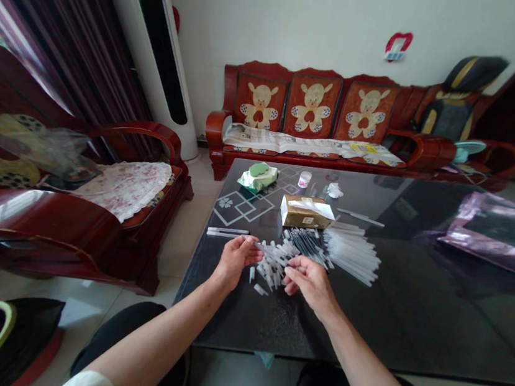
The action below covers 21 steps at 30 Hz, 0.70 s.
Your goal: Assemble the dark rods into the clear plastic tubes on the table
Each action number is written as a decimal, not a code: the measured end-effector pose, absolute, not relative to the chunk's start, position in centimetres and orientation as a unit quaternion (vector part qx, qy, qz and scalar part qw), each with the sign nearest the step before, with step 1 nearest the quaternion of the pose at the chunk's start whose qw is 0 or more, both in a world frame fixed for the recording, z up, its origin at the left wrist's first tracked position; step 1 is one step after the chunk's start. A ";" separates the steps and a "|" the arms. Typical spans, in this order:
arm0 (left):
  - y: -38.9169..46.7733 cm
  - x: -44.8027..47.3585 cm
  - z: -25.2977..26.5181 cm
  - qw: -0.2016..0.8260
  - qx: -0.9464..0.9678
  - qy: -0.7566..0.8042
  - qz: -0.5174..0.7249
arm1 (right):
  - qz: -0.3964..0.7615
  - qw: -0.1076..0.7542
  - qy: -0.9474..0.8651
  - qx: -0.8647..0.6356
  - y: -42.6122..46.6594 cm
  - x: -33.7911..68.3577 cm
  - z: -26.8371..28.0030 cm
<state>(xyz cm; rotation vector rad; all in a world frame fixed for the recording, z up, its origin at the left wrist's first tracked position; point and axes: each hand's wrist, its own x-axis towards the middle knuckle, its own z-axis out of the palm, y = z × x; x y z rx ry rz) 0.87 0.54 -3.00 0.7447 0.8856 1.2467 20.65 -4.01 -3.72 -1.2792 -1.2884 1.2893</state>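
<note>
My left hand (236, 260) is closed in a pinch on a slim translucent pen piece, whose tip points right over a heap of short clear pen caps (270, 274). At the heap's right edge my right hand (307, 280) has its thumb and fingers drawn together; whatever lies between them is too small to make out. Behind the caps is a bundle of dark pen refills (304, 242). To its right, many long frosted pen barrels (352, 253) lie fanned out. Two white pens (227, 233) rest side by side left of my left hand.
A tissue box (307, 213) stands behind the refills on the black glossy table (390, 334). Farther back are a green wipes pack (258, 177), a small white jar (305, 179) and a crumpled tissue (334, 190). A purple plastic package (501, 235) lies at the right.
</note>
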 end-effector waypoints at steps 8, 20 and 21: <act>0.5 0.9 -2.9 0.661 0.329 0.389 0.551 | 0.543 0.419 -0.501 -0.528 -4.2 20.3 -3.5; 0.5 0.9 -2.8 0.663 0.330 0.385 0.551 | 0.532 0.418 -0.515 -0.527 -4.2 20.5 -3.4; 0.5 0.9 -2.8 0.662 0.331 0.385 0.551 | 0.533 0.418 -0.510 -0.530 -4.2 20.4 -3.3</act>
